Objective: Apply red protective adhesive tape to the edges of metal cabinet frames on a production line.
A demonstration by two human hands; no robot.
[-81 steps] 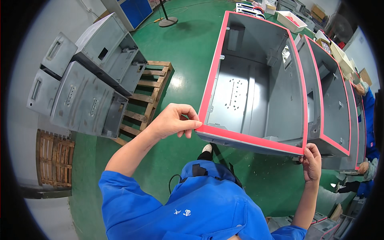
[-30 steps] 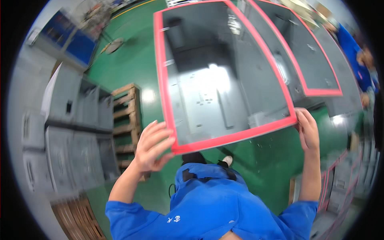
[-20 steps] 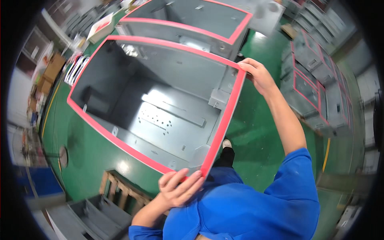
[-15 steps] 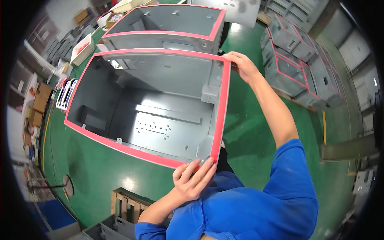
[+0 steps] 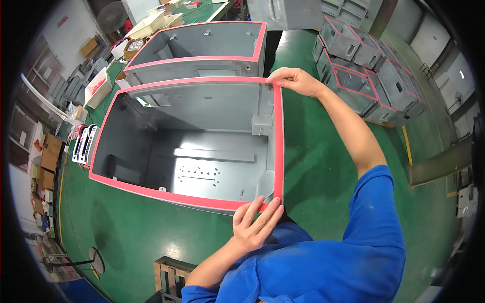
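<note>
A large open grey metal box (image 5: 212, 139) stands before me, its rim covered with pink tape (image 5: 177, 196). Its inside has small brackets and a floor with several punched holes. At the near right corner, the fingers of my left hand (image 5: 254, 227) are bent over the taped rim; its thumb is hidden. My right hand (image 5: 298, 82) grips the far right corner, fingertips pressed together on the tape there. Directly behind is a second grey box (image 5: 202, 64) with the same pink rim.
Grey boxes with pink edges (image 5: 364, 76) are stacked at the right. White bins (image 5: 98, 87) line the far left bench. A floor fan (image 5: 96, 260) and a wooden pallet (image 5: 169, 275) stand nearer on the green floor (image 5: 313, 151). A post (image 5: 439, 164) juts in at the right.
My view has turned, so the box appears more level and a little lower. My right hand has shifted slightly onto the corner's top; my left hand stays at the near corner.
</note>
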